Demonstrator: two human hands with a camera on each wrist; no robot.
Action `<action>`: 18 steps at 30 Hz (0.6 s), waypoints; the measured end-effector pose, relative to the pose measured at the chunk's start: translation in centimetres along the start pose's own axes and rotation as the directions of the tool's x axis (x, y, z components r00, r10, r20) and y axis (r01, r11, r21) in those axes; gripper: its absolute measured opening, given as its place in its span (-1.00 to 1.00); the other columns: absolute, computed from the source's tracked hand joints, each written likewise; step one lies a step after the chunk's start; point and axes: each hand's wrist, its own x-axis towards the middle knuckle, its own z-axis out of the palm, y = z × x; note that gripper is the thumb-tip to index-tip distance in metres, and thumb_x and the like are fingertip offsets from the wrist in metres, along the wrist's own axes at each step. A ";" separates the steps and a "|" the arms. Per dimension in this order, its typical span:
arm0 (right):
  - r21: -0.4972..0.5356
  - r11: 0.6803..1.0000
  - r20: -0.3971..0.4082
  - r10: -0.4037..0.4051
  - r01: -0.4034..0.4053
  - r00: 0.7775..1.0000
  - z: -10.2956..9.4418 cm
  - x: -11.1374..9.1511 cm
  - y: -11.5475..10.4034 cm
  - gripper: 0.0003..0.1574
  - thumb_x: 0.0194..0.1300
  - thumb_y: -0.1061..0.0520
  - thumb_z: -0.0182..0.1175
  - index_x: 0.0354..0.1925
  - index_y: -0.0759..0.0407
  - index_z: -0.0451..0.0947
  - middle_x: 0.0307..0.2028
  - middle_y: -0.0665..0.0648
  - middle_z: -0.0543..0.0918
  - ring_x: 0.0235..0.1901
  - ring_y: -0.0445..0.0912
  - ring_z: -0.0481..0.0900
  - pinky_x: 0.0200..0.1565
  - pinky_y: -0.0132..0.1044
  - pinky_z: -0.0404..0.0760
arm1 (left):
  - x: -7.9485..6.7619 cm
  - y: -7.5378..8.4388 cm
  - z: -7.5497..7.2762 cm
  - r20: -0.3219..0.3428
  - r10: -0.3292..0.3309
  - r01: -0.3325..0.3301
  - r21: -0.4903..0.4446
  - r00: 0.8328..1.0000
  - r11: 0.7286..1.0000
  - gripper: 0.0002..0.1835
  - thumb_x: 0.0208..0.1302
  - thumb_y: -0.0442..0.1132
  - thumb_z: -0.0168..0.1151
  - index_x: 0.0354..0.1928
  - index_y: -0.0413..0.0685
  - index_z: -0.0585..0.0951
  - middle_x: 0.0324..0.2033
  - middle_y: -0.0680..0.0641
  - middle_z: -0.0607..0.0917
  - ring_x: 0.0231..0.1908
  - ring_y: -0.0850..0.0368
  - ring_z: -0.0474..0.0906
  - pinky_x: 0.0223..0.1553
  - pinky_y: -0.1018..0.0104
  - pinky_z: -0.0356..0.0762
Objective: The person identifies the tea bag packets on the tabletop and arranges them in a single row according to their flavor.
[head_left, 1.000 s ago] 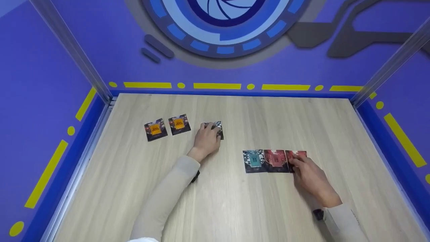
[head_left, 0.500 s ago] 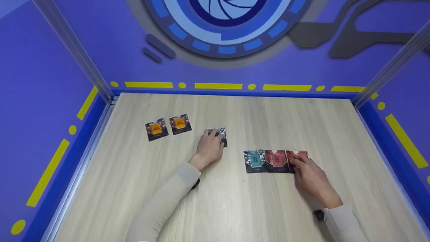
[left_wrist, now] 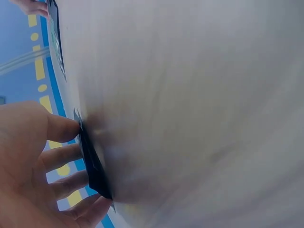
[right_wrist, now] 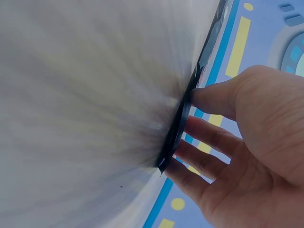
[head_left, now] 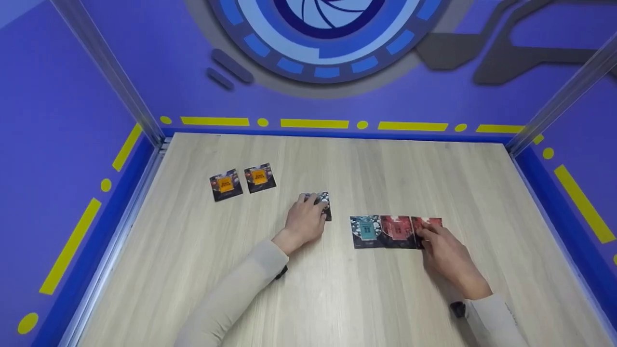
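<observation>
Head view: left hand (head_left: 304, 221) and right hand (head_left: 448, 253) each hold a flat packet

The left hand holds the white-speckled packet (head_left: 325, 196) against the table (head_left: 308, 299), its thumb and spread fingers set along it. The fingers cover most of the print, so its label cannot be read. The left-wrist view shows this packet edge-on beneath the fingertips.

The right hand grasps the outer red packet (head_left: 434, 220) between thumb and fingers; the right-wrist view shows its dark edge bowed beneath them. Just left of this grip, the middle red packet (head_left: 398, 230) adjoins the held one, and the teal-labelled packet (head_left: 367, 231) adjoins that in turn, making a row. The teal-labelled packet lies near the left grip, to its right and slightly closer to the person, with bare wood between it and the white-speckled packet.

To the left of the left grip and farther from the person lie the first orange-labelled packet (head_left: 260, 178) and, beyond it, the second orange-labelled packet (head_left: 226, 185), just apart and slightly tilted. Past both grips rises a blue-purple panel (head_left: 159, 58) with yellow markings (head_left: 314, 124).
</observation>
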 end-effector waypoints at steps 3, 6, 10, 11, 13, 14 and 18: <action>-0.003 1.000 0.006 0.009 -0.009 1.000 0.0 0.0 -0.1 -0.64 0.36 0.30 0.20 0.10 0.33 0.63 0.16 0.35 0.54 0.17 0.28 0.50 0.11 0.22 0.52 | -0.5 0.3 0.1 -0.002 0.007 -0.007 -0.003 1.000 1.000 -0.59 0.46 -0.07 0.09 0.27 0.02 0.59 0.32 -0.16 0.49 0.28 -0.19 0.38 0.19 0.02 0.50; -0.001 1.000 0.000 0.005 -0.005 1.000 0.0 -0.1 -0.1 -0.64 0.35 0.31 0.20 0.10 0.33 0.63 0.17 0.35 0.54 0.17 0.28 0.50 0.11 0.22 0.52 | -1.0 0.8 0.3 -0.008 0.020 -0.020 0.001 1.000 1.000 -0.59 0.46 -0.07 0.08 0.26 0.02 0.60 0.32 -0.16 0.49 0.27 -0.20 0.38 0.16 0.01 0.52; 0.008 0.999 -0.028 -0.034 0.034 0.999 0.0 -0.1 0.0 -0.64 0.32 0.34 0.23 0.08 0.33 0.64 0.16 0.34 0.56 0.16 0.27 0.52 0.09 0.20 0.54 | -1.6 1.3 0.6 -0.007 0.049 -0.049 0.034 0.999 0.998 -0.59 0.47 -0.07 0.06 0.26 0.02 0.59 0.31 -0.16 0.50 0.26 -0.22 0.39 0.12 0.01 0.55; 0.010 0.999 -0.034 -0.044 0.045 0.998 0.0 -0.1 0.0 -0.64 0.31 0.34 0.23 0.08 0.33 0.65 0.16 0.34 0.57 0.15 0.27 0.53 0.08 0.19 0.55 | -1.7 1.5 0.6 -0.005 0.055 -0.055 0.040 0.998 0.998 -0.59 0.48 -0.06 0.05 0.26 0.03 0.59 0.30 -0.16 0.51 0.26 -0.22 0.39 0.11 0.01 0.55; 0.011 0.998 -0.043 -0.060 0.060 0.997 0.0 -0.1 0.0 -0.65 0.30 0.35 0.24 0.06 0.33 0.65 0.15 0.34 0.58 0.15 0.26 0.54 0.07 0.19 0.56 | -1.9 1.8 0.5 0.001 0.067 -0.067 0.055 0.998 0.996 -0.59 0.48 -0.06 0.05 0.27 0.03 0.59 0.30 -0.15 0.51 0.26 -0.22 0.39 0.09 0.02 0.57; 0.010 0.998 -0.045 -0.062 0.062 0.997 0.0 -0.1 0.1 -0.65 0.30 0.35 0.24 0.06 0.34 0.65 0.14 0.34 0.58 0.14 0.26 0.54 0.07 0.19 0.56 | -2.0 2.0 0.4 0.004 0.072 -0.072 0.056 0.997 0.996 -0.59 0.48 -0.06 0.05 0.27 0.03 0.59 0.30 -0.15 0.51 0.26 -0.22 0.39 0.09 0.02 0.57; 0.011 0.998 -0.048 -0.058 0.059 0.997 0.0 0.0 0.0 -0.67 0.31 0.35 0.23 0.04 0.35 0.65 0.13 0.35 0.58 0.13 0.27 0.54 0.07 0.19 0.56 | -2.2 2.6 0.2 0.019 0.086 -0.087 0.057 0.996 0.995 -0.58 0.48 -0.05 0.07 0.27 0.02 0.58 0.29 -0.15 0.52 0.24 -0.21 0.40 0.07 0.04 0.58</action>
